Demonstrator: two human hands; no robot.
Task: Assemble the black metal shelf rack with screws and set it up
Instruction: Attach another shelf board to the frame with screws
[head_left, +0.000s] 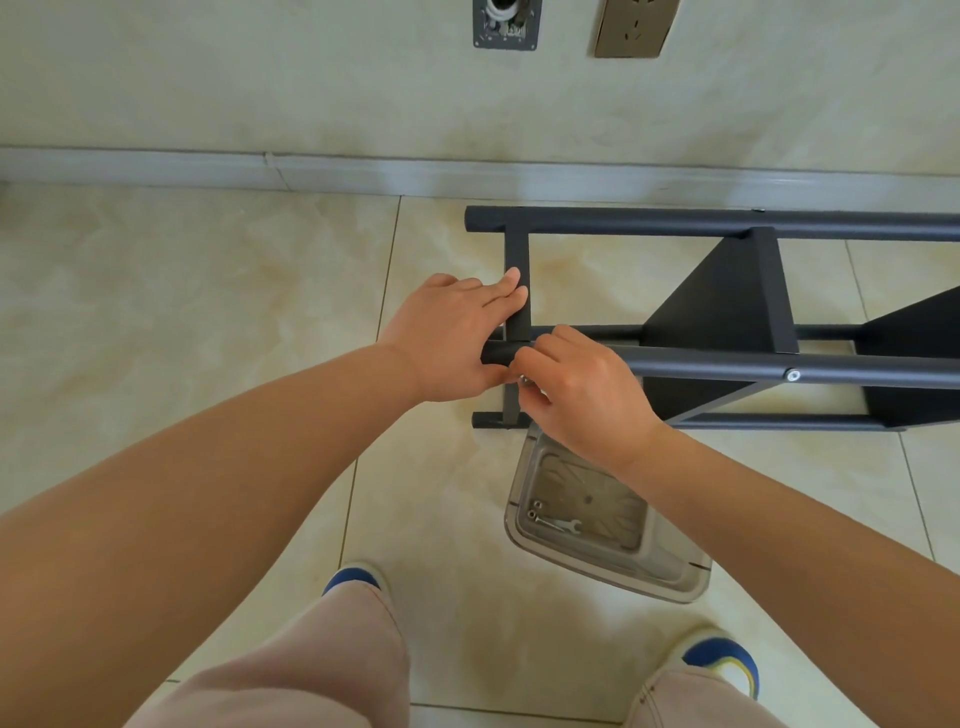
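Note:
The black metal shelf rack (727, 306) lies on its side on the tiled floor, its long tubes running to the right edge of the view. My left hand (452, 338) holds the end of the near upper tube, fingers laid along a flat crossbar (517, 254) and thumb under the tube. My right hand (576, 395) pinches a small silver screw (525, 381) at the same tube end, just below the joint. Another screw head (792, 375) sits fixed in that tube further right.
A clear plastic box (597, 519) stands on the floor under my right wrist, holding a small wrench (563, 525) and a few screws (535, 509). The wall and grey skirting board run close behind the rack. My feet and knees fill the bottom of the view.

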